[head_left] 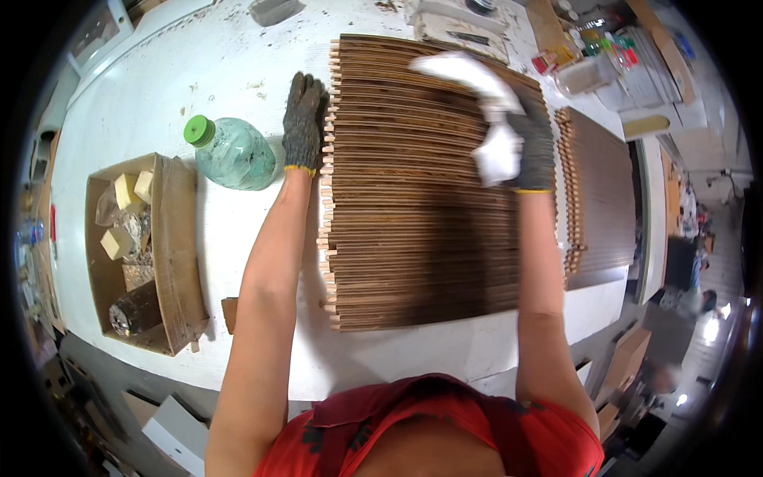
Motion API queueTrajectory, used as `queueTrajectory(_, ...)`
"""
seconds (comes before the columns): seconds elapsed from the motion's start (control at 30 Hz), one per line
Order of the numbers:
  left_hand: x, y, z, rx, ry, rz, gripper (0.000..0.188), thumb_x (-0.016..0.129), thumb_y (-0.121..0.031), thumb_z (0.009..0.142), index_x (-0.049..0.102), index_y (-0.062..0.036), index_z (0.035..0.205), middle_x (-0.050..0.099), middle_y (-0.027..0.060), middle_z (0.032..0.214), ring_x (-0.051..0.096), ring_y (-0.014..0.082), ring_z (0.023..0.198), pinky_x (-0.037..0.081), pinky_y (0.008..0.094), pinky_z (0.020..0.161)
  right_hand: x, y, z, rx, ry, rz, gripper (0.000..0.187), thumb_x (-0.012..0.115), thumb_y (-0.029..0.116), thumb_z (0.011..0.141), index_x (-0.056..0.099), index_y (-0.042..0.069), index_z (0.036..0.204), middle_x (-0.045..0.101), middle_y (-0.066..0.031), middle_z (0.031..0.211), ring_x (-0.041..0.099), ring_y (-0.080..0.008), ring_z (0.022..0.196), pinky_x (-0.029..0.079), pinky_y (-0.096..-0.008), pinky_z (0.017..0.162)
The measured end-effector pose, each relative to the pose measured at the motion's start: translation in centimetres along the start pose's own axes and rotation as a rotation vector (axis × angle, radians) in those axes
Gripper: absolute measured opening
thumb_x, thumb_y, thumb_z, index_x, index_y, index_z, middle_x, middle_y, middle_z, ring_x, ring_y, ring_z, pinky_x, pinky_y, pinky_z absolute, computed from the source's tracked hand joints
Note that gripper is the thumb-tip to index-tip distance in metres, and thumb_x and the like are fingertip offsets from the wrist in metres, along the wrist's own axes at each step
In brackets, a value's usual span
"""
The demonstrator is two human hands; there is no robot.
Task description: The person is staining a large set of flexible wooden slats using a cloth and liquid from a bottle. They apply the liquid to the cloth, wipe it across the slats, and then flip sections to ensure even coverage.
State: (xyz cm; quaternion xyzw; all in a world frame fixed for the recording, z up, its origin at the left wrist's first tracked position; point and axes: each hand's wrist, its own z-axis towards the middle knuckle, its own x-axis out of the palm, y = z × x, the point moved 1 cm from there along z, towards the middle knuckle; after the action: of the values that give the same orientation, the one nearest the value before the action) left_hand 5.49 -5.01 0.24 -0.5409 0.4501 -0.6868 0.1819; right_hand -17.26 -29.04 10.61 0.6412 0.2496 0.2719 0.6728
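Observation:
A large stack of dark brown slatted wooden pieces (405,238) lies across the middle of the white table, with pale peg-like ends along its left edge. My right hand (534,151), in a dark glove with a yellow cuff, is closed on a white cloth (499,151) over the right part of the stack. The cloth is blurred and partly spread over the slats. My left hand (303,123), gloved alike, lies flat against the stack's left edge, fingers stretched away from me, holding nothing. Beside it stands a greenish plastic bottle (238,155) with a green cap.
A cardboard box (176,254) with yellowish blocks and a dark cylinder sits at the left. Another brown panel stack (600,199) lies at the right. Bottles and containers (592,60) crowd the far right corner. A shallow clear tray (273,11) rests at the far edge.

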Motion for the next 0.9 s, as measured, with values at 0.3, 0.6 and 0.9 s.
queueTrajectory(0.3,0.4,1.8,4.1,0.057,0.096,0.543,0.059,0.052,-0.023,0.093,0.033,-0.0085,0.148,0.044,0.0138,0.145,0.048,0.0226,0.126,0.040,0.0320,0.102,-2.9,-8.3,7.5,-0.155,-0.273,-1.551,0.083,0.053,0.061,0.085,0.048,-0.008,0.130,0.048,-0.0305,0.134,0.043,-0.0408,0.128,0.029,-0.0455,0.110)
queueTrajectory(0.6,-1.6,5.8,7.8,0.124,0.696,-0.088,0.037,0.044,-0.021,0.099,0.050,-0.0017,0.130,0.054,0.0145,0.131,0.053,0.0181,0.116,0.041,0.0309,0.100,23.0,-5.5,3.1,-0.615,0.407,-0.594,0.039,0.067,0.021,0.076,0.066,0.005,0.112,0.064,-0.0176,0.105,0.060,-0.0302,0.100,0.047,-0.0402,0.089)
queueTrajectory(0.9,0.4,3.6,8.4,0.176,-0.101,0.457,0.061,0.055,-0.024,0.092,0.034,-0.0069,0.146,0.051,0.0165,0.137,0.051,0.0231,0.122,0.040,0.0315,0.102,-4.8,-1.9,11.8,-0.169,-0.187,-0.162,0.052,0.062,0.022,0.084,0.054,-0.002,0.129,0.065,-0.0132,0.107,0.060,-0.0181,0.091,0.050,-0.0314,0.082)
